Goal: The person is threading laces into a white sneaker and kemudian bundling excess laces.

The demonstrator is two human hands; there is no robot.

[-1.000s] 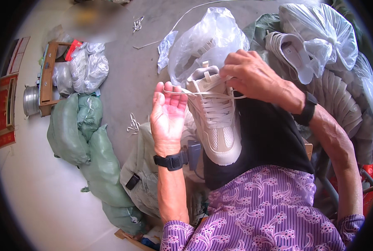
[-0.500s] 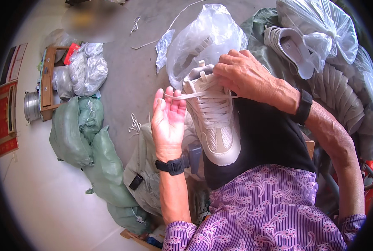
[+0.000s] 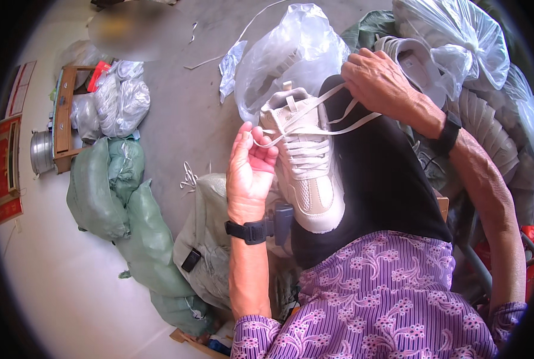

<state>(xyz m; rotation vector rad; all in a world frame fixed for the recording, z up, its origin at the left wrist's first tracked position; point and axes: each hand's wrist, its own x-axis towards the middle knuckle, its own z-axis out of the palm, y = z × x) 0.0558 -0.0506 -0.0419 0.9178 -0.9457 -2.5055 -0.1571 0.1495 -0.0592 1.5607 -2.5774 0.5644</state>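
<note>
A cream-white sneaker (image 3: 322,197) rests on my black-clad lap, its toe pointing toward me and its padded collar away. White shoelace (image 3: 306,157) zigzags up the tongue and crosses near the top. My right hand (image 3: 379,82) is closed on the lace and draws it taut up and to the right of the shoe. Beside the shoe's left edge, my left hand (image 3: 252,170) is turned palm up, fingers curled, with a slack loop of lace held at the fingertips. Both wrists wear black bands.
Behind the shoe stands a clear plastic bag (image 3: 294,51) with something pale inside. More shoe uppers (image 3: 485,128) and a knotted plastic bag (image 3: 467,36) are piled at right. Green sacks (image 3: 153,233) line the left wall by a wooden drawer unit (image 3: 66,113).
My right hand has moved away from the shoe's collar, up and right, pulling the lace out into long strands. My left hand has shifted slightly right and its fingers have curled in.
</note>
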